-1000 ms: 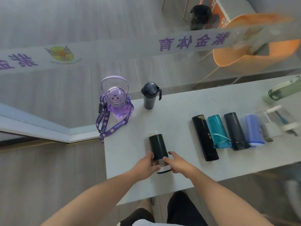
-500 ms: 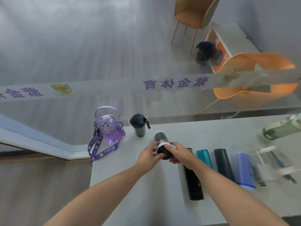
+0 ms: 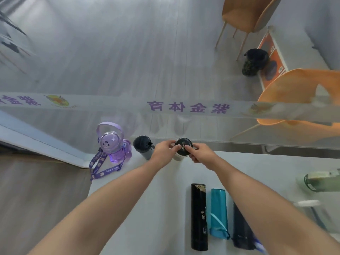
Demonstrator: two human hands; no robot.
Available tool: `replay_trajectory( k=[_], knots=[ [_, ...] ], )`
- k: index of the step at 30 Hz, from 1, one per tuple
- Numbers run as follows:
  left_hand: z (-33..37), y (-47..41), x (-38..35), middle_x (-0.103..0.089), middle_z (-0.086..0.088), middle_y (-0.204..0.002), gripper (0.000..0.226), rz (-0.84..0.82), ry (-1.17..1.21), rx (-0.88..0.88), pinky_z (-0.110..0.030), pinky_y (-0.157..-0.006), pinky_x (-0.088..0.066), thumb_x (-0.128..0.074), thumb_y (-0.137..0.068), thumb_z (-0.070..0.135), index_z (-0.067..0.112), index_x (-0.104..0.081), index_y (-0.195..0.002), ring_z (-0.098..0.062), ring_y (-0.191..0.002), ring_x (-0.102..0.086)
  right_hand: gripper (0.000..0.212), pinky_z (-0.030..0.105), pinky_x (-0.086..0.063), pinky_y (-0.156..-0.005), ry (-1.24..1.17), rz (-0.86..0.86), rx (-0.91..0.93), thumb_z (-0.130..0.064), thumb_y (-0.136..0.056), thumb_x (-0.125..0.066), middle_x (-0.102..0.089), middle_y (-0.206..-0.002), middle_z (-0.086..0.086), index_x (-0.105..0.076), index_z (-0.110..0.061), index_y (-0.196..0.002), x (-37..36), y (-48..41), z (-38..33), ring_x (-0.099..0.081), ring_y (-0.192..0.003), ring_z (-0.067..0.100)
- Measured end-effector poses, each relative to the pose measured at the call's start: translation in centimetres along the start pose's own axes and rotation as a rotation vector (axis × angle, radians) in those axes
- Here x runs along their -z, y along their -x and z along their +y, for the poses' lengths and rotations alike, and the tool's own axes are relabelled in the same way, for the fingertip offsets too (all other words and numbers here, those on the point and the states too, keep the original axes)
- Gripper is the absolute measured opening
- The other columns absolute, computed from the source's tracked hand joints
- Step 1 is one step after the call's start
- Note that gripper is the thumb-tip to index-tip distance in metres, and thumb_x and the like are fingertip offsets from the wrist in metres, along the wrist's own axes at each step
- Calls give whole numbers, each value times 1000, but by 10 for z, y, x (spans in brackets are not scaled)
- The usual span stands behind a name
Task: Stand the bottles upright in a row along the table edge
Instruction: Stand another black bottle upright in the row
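A black flask with a white band (image 3: pixel 183 149) stands upright at the far table edge, seen from above. My left hand (image 3: pixel 164 151) and my right hand (image 3: pixel 200 153) both grip it at the top. To its left stand a dark grey bottle (image 3: pixel 143 146) and a purple bottle with a strap (image 3: pixel 114 145). Lying flat near me are a tall black flask (image 3: pixel 199 216), a teal bottle (image 3: pixel 219 212) and a dark bottle (image 3: pixel 241 230), partly hidden by my right arm. A pale green bottle (image 3: pixel 320 181) lies at the right.
The white table (image 3: pixel 165 208) ends at a glass wall with a lettered band (image 3: pixel 187 107). Its left edge runs close to the purple bottle. Beyond the glass are orange chairs (image 3: pixel 298 100) and a black bin (image 3: pixel 254 61). A clear container (image 3: pixel 311 210) lies blurred at the right.
Both hands lifted the black flask from lying near the front, carried it away from me and stood it upright at the far edge beside the dark grey bottle.
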State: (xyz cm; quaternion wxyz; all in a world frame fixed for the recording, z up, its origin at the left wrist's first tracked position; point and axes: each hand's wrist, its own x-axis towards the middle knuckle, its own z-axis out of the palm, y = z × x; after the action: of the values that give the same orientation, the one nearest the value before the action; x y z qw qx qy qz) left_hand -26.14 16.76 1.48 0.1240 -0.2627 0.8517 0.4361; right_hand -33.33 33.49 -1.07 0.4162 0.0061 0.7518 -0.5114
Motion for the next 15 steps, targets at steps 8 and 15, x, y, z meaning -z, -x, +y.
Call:
replay_trajectory(
  k=[8, 15],
  knots=[
    [-11, -10, 15, -67, 5, -70, 30, 14, -153, 0, -26, -60, -37, -57, -92, 42, 24, -63, -69, -18, -73, -61, 41, 35, -41, -62, 126, 30, 11, -37, -95, -61, -56, -69, 13, -68, 4, -91, -15, -6, -12, -47, -56, 22],
    [-8, -6, 33, -67, -11, -94, 31, 24, -614, -334, -40, -77, -47, -39, -101, 24, 7, -65, -93, -31, -89, -60, 53, 42, -51, -91, 500, 116, 13, -49, -93, -55, -63, -120, 12, -54, -16, -135, -21, -3, -29, -63, -105, 27]
  ],
)
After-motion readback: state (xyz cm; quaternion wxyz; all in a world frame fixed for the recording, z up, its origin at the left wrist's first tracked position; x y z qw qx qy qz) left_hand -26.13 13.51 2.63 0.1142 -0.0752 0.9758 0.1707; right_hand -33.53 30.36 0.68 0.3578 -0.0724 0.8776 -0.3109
